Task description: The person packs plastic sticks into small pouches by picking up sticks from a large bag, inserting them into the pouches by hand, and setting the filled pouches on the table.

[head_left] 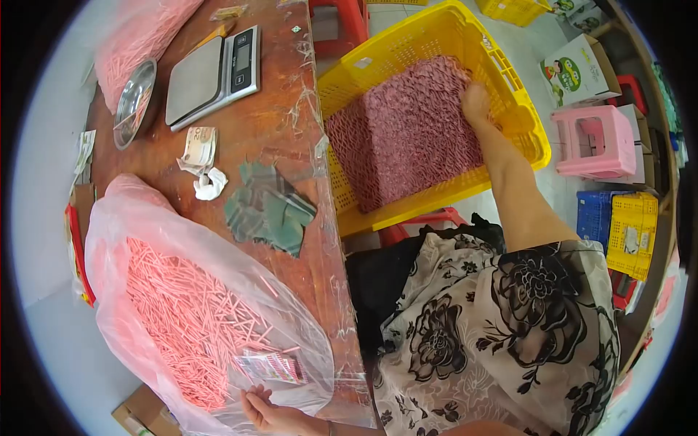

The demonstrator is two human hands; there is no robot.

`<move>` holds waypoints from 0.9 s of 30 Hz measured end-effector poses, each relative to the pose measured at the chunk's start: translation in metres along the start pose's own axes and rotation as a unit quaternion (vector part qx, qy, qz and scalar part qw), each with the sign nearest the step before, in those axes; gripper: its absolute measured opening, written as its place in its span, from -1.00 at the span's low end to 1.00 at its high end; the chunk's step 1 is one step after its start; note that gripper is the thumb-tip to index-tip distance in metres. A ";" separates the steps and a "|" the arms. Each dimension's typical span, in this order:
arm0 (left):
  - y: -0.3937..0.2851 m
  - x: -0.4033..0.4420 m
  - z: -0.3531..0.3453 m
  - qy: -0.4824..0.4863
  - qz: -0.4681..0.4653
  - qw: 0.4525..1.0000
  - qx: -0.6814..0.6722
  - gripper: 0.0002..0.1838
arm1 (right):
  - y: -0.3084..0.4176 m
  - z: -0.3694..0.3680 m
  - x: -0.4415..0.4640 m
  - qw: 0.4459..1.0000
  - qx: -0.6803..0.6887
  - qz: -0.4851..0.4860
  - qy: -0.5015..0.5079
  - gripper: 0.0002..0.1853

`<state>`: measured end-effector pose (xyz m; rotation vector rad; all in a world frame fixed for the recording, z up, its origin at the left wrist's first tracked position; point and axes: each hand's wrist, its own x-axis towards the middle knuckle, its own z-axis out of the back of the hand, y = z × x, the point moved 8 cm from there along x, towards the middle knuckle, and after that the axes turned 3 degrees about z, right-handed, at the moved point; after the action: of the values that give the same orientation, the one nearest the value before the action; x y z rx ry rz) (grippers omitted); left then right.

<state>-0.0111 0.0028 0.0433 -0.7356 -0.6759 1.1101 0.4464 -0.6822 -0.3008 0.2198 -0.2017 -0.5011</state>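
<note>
My left hand [265,413] is at the bottom, beside a small printed clear packet [273,367]. Its fingers are loosely curled and a little apart, with nothing visible in them. The packet lies on the near part of a large clear plastic bag [305,338], which lies open on the table and is full of thin pink sticks [178,320]. My right hand [476,104] reaches into a yellow plastic crate [536,142], against the far right edge of a pink, textured heap [422,120]. Its fingers are hidden, and the heap's pieces are too small to make out.
On the wooden table [283,134] are a digital scale [200,80], a metal bowl [137,109], banknotes [198,149], crumpled white tissue [211,185] and a green cloth [269,211]. A pink stool [595,142] and a carton [578,73] stand to the right.
</note>
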 end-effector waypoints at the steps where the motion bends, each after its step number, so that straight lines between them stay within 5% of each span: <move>1: 0.000 -0.004 -0.004 0.008 -0.003 1.000 -0.002 -0.63 | -0.009 -0.005 -0.007 0.999 -0.020 -0.036 0.029 -0.66; 4: 0.006 -0.018 -0.012 0.027 -0.015 0.999 -0.009 -0.64 | -0.050 -0.018 -0.015 0.996 -0.038 -0.075 0.018 -0.64; 6: 0.030 -0.012 0.004 0.003 0.009 1.000 -0.023 -0.69 | -0.068 -0.046 -0.006 0.985 -0.070 -0.082 0.134 -0.65; 11: 0.050 0.002 0.011 -0.019 0.045 0.999 -0.023 -0.77 | -0.069 -0.003 0.000 0.998 -0.054 -0.006 0.011 -0.67; 16: 0.066 0.020 -0.006 -0.030 0.050 0.982 -0.179 -0.84 | 0.108 0.138 0.009 0.946 0.227 0.156 -0.172 -0.72; 21: 0.093 0.029 -0.030 -0.018 -0.089 0.991 -0.097 -0.80 | 0.347 0.258 -0.144 0.748 0.515 0.415 -0.061 -0.75; 24: 0.085 0.027 -0.040 -0.014 -0.077 0.989 -0.123 -0.79 | 0.461 0.307 -0.296 0.611 0.436 0.659 0.042 -0.79; 27: 0.103 0.042 -0.028 -0.010 -0.053 0.982 -0.182 -0.78 | 0.536 0.300 -0.433 0.453 0.312 0.834 0.040 -0.79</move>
<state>-0.0312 0.0651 -0.0509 -0.9883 -0.9397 0.9052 0.2440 -0.0579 0.0648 0.6354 -0.4017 1.6666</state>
